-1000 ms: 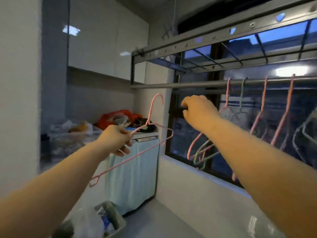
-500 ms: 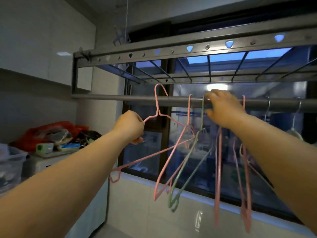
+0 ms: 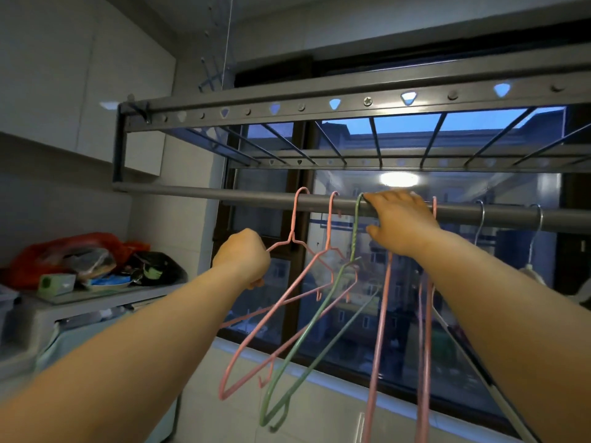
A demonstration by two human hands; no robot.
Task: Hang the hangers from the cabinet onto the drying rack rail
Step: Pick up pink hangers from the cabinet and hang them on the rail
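Head view: both hands up at the rail

Fingers (image 3: 256,283) of the left hand (image 3: 241,257) are curled tight round the shoulder wire of a pink hanger (image 3: 292,225), whose hook sits over the drying rack rail (image 3: 224,195), left of its middle. The right hand (image 3: 403,219) wraps its fingers over the top of the rail, thumb beneath, one fingertip touching the hook of a green hanger (image 3: 355,231). Between those two hangs a second pink hanger (image 3: 328,219). More pink hangers (image 3: 382,314) drop below the right hand, their hooks hidden by it. Two metal hangers (image 3: 478,222) hang towards the rail's right end.
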